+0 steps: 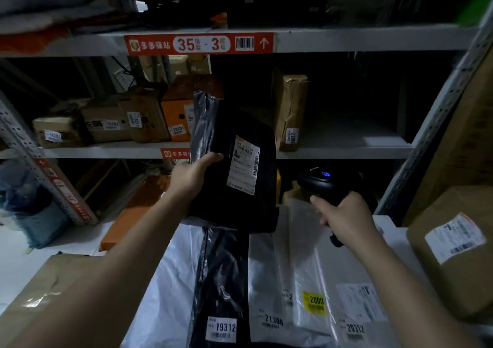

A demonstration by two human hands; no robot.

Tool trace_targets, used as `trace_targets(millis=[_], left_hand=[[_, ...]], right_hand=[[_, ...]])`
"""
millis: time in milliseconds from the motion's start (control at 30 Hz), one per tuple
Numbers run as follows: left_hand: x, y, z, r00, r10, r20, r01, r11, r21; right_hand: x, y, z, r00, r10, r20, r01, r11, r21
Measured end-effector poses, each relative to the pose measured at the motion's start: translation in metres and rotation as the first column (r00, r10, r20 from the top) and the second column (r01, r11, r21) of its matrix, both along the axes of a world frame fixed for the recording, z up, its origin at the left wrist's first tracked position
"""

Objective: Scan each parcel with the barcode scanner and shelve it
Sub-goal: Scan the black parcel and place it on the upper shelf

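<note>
My left hand [193,177] grips a black plastic parcel [234,123] by its left edge and holds it upright in front of the middle shelf [344,151]. A white shipping label [244,165] on the parcel faces me. My right hand [345,218] grips the handle of a black barcode scanner [321,181], just right of the parcel and lower. A blue light glows on top of the scanner's head, which points up and to the left.
Cardboard boxes [106,123] with number stickers line the middle shelf on the left; one tall box [290,110] stands right of the held parcel. White and black bagged parcels [277,281] lie on the lower shelf under my arms. A brown parcel [453,249] sits at the right.
</note>
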State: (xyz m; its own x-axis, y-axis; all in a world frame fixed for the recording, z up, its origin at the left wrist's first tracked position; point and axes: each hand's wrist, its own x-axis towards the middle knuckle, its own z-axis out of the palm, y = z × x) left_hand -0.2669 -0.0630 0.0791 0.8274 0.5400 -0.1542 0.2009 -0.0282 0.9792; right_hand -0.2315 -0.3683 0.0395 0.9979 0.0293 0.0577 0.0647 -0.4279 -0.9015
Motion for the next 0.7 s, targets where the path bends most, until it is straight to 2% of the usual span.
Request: trace_targets(millis=[167,467,700], left_hand=[[0.034,-0.004,0.008,0.997,0.058,-0.059,-0.057,0.998,0.018],[0.07,-0.004,0.013,0.991,0.038,-0.13,-0.037,0.999,0.011],[0.108,0.01,0.024,0.987,-0.028,-0.157,0.05,0.989,0.141]], right_hand=[[0.018,0.002,-0.002,0.999,-0.005,-0.047,0.007,0.999,0.046],[0.052,0.014,-0.01,0.996,-0.032,-0.083,0.043,0.99,0.133],[0.065,0.017,-0.02,0.993,-0.038,-0.11,0.058,0.98,0.189]])
